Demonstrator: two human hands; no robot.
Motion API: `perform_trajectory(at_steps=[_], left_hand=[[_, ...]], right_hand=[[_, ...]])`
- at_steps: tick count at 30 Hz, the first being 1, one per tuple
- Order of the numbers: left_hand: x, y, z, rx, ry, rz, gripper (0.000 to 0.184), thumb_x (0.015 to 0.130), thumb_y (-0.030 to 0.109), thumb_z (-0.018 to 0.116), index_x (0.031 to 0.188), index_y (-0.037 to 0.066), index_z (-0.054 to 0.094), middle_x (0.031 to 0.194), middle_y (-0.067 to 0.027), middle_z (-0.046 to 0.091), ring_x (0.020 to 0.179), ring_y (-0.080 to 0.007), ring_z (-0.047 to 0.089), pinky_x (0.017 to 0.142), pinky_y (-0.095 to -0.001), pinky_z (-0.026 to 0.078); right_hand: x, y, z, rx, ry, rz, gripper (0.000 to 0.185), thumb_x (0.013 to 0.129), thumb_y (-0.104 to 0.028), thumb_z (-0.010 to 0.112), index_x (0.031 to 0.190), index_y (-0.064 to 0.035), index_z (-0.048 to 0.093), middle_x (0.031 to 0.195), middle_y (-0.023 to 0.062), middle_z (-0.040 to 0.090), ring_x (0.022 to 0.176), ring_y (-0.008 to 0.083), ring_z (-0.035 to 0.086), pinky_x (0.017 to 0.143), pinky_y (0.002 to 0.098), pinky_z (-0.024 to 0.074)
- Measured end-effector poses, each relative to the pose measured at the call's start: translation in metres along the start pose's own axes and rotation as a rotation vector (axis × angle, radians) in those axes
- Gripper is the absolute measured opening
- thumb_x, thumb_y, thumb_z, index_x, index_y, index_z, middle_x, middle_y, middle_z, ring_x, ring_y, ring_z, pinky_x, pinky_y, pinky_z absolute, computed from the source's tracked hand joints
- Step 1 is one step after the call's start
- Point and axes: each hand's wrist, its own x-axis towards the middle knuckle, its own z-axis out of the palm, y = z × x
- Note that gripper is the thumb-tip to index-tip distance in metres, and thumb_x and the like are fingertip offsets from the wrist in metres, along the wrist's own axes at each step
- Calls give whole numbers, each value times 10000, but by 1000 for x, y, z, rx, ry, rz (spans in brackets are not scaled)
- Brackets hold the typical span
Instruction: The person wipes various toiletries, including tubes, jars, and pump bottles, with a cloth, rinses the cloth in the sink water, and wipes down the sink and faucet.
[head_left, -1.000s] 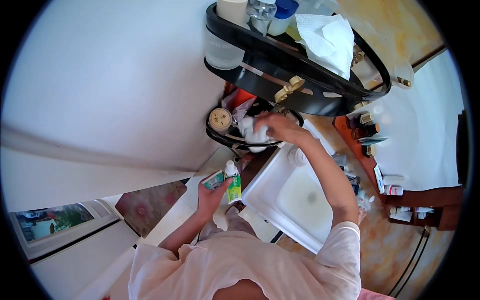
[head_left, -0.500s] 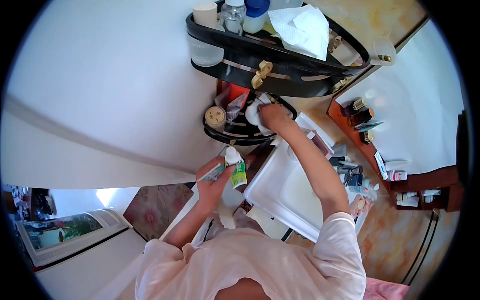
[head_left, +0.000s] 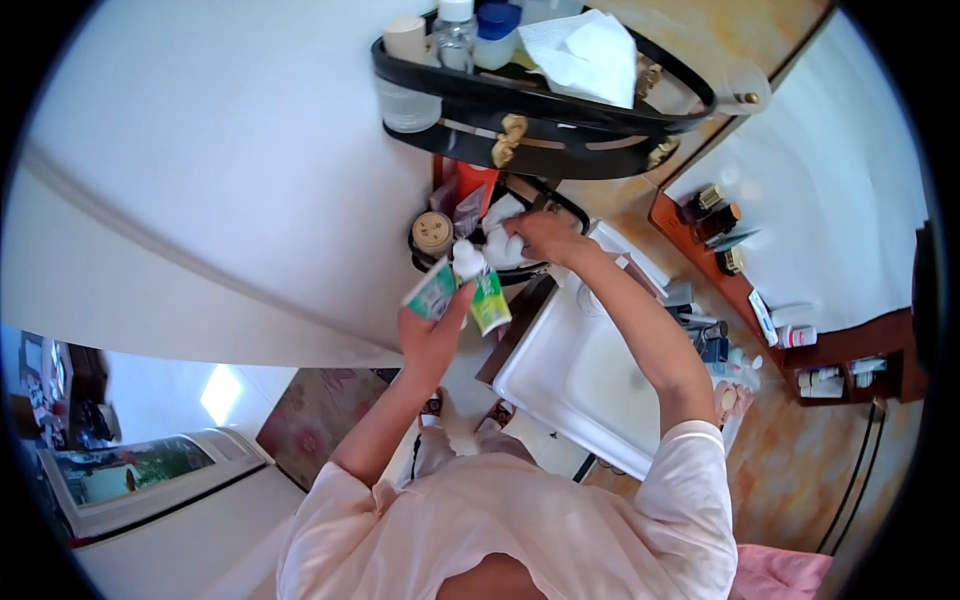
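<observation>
My left hand (head_left: 430, 340) is closed around two squeeze tubes below the lower corner shelf. One is a green-and-yellow tube (head_left: 490, 303) with its white cap up; the other is a teal-and-white tube (head_left: 432, 290), slightly blurred. My right hand (head_left: 550, 238) reaches into the lower black shelf (head_left: 470, 272) and grips a crumpled white cloth (head_left: 503, 245), which may be paper. Its fingertips are partly hidden by the cloth. Left of the cloth on that shelf are a round jar with a beige lid (head_left: 432, 232), a clear-wrapped packet (head_left: 468, 212) and a red item (head_left: 478, 180).
Above hangs the upper black shelf (head_left: 560, 112), bearing bottles and a white tissue (head_left: 583, 55). A white washbasin (head_left: 600, 380) lies under my right arm, with toiletries along its right side. Small bottles stand on a wooden ledge (head_left: 690, 235) by the mirror (head_left: 820, 210).
My left hand has risen toward the lower shelf with the tubes, which now fan apart more. My right hand has shifted slightly toward the shelf's front with the white cloth.
</observation>
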Motion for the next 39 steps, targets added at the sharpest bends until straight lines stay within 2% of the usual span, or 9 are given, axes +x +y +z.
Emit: perform_trajectory(at_steps=[2,6,12,15,24,28,35,38,39], left_hand=[[17,10,9,-19,-92,-47,168,847,133,623,918,-19,618,770,6,598,661,-33,500,557,-202,394],[39,2,28,-15,-122,-87,217,855,194,621,922,-12,616,792,-11,620,695,-56,533,608,-224,417],[52,-14,63,-37,-155,50,216,838,175,625,934,-19,618,790,-49,637,691,-81,534,637,-247,430],[71,-36,76,134,-206,164,233,806,168,639,936,-23,615,793,-82,644,704,-117,562,663,-278,444],[79,-41,103,-145,-175,-212,231,797,95,668,989,9,571,913,-54,629,772,-127,614,682,-259,517],[66,-33,112,-236,-199,-247,236,799,89,665,994,-1,568,919,-64,629,782,-141,620,695,-273,535],[76,-38,96,-83,-217,-240,195,810,85,635,972,-22,611,837,-77,652,742,-148,622,663,-262,510],[85,-50,74,368,-242,205,194,817,75,633,978,-30,606,926,-86,649,831,-143,622,733,-295,510],[85,-47,70,417,-213,421,292,747,54,648,1039,53,623,951,-125,642,799,-228,636,719,-307,498]], right_hand=[[2,13,-1,153,2,-124,339,643,-72,648,975,-76,577,951,139,604,912,326,575,790,380,458],[-26,33,-17,316,656,-15,362,669,-57,639,1022,-29,562,969,156,604,909,289,586,806,331,455],[-97,52,-13,959,960,76,352,731,1,608,1076,-17,540,930,40,575,884,111,545,793,221,421],[-145,43,-11,1106,1005,142,396,739,4,591,1128,-16,519,978,32,570,924,118,540,831,241,409],[-203,23,36,1696,777,320,548,657,42,527,1202,3,488,1157,81,560,1066,183,537,940,313,409],[-170,9,31,1441,579,-51,406,645,9,606,1047,-48,590,1323,93,429,1203,191,406,1011,292,297],[-150,14,17,1445,379,53,239,760,-21,613,995,3,576,1044,31,577,854,88,562,752,230,450],[-150,17,0,1590,349,204,241,789,-69,601,1017,7,588,921,27,625,780,88,591,709,227,475],[-150,16,-10,1649,334,207,247,796,-84,596,1025,9,590,900,30,631,766,91,598,702,231,482]])
